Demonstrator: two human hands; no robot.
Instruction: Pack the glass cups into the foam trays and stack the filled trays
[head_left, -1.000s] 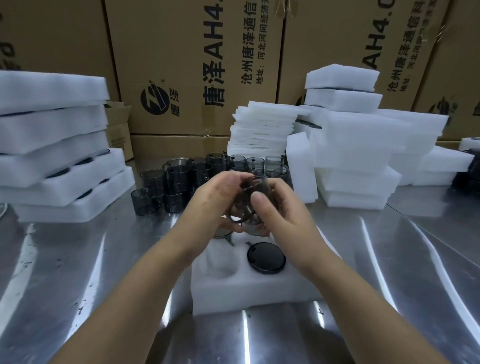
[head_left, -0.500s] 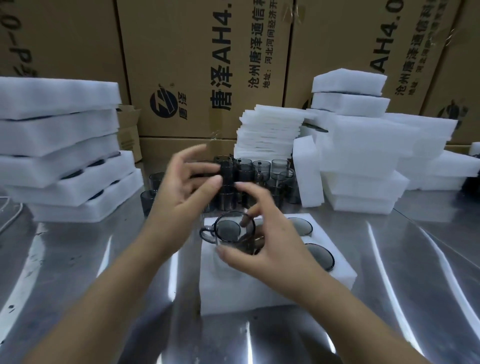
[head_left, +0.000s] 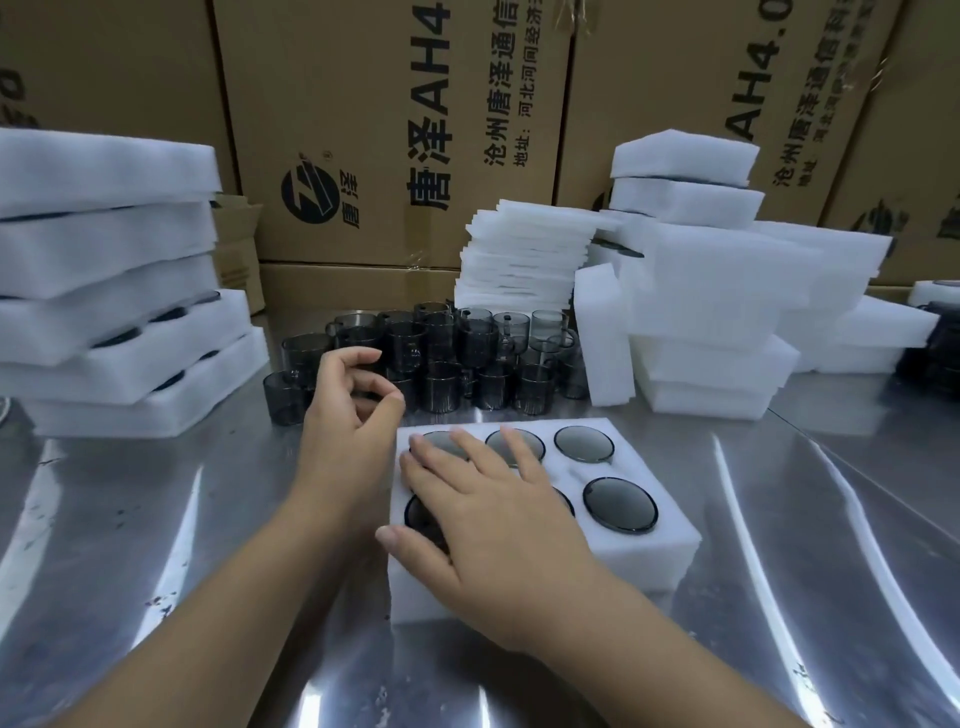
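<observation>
Brown printed cardboard boxes (head_left: 363, 130) wall off the far edge of a shiny steel surface (head_left: 156, 519). The white six-pocket foam tray (head_left: 670, 551) lies at the middle of the surface, toward its near edge. Half a second earlier the right hand (head_left: 498, 525) was lowering a smoky grey glass cup with a handle toward the tray's near-left pocket. Now that cup is seated, and the hand lies flat on the tray, fingers straight and spread over the left pockets.

The left hand (head_left: 348, 415), raised with spread fingers before, hovers just off the tray's far-left corner with fingers loosely curled, holding nothing. Behind it stand the loose grey glass cups (head_left: 447, 358), clustered toward the far edge.

Dark cup bottoms (head_left: 620, 504) show in the uncovered pockets; the near-middle one is mostly hidden under the hand. The tray looks full, so it is probably ready to join the stack of filled white foam trays (head_left: 104, 312) at the left edge.
</observation>
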